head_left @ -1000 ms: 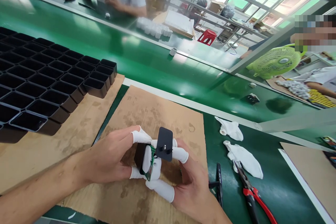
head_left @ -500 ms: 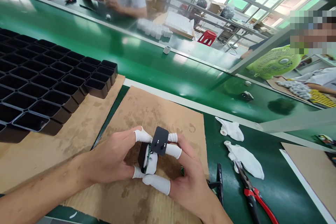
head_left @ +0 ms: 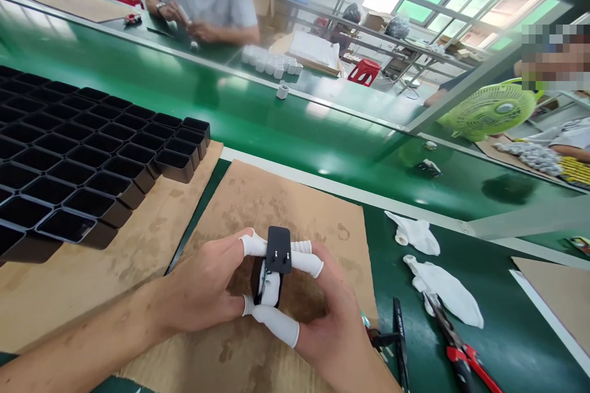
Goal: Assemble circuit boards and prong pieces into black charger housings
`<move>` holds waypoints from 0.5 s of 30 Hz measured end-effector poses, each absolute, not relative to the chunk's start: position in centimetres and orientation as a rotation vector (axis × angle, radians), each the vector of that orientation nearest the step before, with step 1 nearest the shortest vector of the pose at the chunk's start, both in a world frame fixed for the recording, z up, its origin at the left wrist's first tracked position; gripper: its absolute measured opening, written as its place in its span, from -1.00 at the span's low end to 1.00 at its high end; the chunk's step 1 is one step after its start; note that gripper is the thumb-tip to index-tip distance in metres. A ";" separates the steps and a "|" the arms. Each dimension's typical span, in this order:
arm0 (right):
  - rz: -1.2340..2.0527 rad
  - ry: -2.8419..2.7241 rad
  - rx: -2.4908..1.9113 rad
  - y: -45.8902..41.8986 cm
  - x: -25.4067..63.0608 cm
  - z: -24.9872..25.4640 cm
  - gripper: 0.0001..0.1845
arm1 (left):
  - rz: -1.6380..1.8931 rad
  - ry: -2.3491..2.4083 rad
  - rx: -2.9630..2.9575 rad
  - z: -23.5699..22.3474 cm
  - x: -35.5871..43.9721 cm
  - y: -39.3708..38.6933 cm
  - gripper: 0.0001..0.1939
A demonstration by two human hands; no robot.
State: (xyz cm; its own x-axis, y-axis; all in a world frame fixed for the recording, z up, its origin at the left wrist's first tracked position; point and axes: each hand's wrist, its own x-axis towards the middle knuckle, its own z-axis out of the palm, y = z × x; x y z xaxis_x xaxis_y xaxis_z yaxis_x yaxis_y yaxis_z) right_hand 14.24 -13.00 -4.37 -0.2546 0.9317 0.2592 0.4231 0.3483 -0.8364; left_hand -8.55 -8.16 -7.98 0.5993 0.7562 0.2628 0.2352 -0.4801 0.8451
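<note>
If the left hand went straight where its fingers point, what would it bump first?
Probably the black case, right there at the tips of the left hand. Past that looks to be the right hand, though how deep things sit is unclear.

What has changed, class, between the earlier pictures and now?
The white-padded circuit board now appears to sit inside the black case; before, it stuck out askew. The pronged plate shifted left, towards it. On the green belt, a small white piece moved left. The left hand and right hand kept hold. The pliers stayed put.
</note>
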 end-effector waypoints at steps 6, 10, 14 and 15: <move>0.822 -1.840 -1.194 -13.0 14.2 -4.4 -0.31 | 0.816 0.792 1.953 -8.2 -8.4 -8.2 -0.51; 0.871 -1.853 -1.207 -12.9 14.7 -4.4 -0.30 | 0.807 0.822 1.944 -8.1 -8.5 -8.1 -0.52; 0.843 -1.865 -1.262 -13.0 15.0 -4.3 -0.29 | 0.852 0.804 1.944 -8.0 -8.4 -8.0 -0.41; 0.828 -1.867 -1.269 -13.0 15.0 -4.2 -0.29 | 0.861 0.795 1.937 -8.0 -8.4 -8.0 -0.39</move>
State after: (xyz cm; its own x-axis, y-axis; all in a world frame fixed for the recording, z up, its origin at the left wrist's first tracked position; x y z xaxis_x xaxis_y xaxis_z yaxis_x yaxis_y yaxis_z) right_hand 14.98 -12.99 -4.22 -0.2560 0.9446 0.2055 0.4819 0.3090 -0.8200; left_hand -8.37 -8.02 -7.96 0.5607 0.7852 0.2628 0.1999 -0.4364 0.8773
